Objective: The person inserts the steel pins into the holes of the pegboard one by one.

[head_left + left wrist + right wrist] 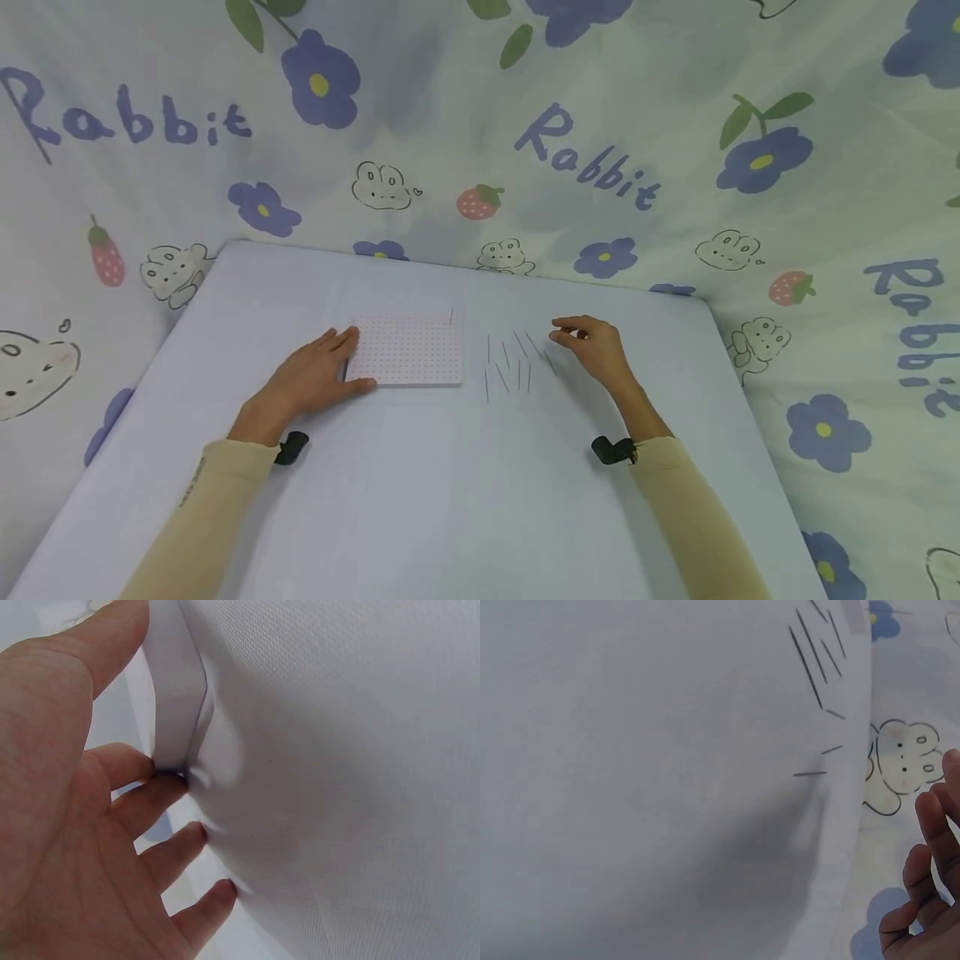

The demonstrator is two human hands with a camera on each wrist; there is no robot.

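Observation:
A pale pegboard (405, 352) with a grid of small holes lies on the table. One thin dark stick (452, 316) stands at its back right corner. My left hand (311, 375) rests at the board's left side, thumb by the front edge and fingers at the left edge. The left wrist view shows fingertips touching the board's white side (174, 697). Several thin dark sticks (521, 376) lie to the right of the board. Just beyond them hovers my right hand (600, 350), thumb and index finger bent close together, with nothing visible between them.
A white cloth covers the table (450, 500). Behind it and at both sides hangs a curtain (435, 125) printed with flowers, rabbits and strawberries. Black wrist cameras (613, 451) sit at both cuffs.

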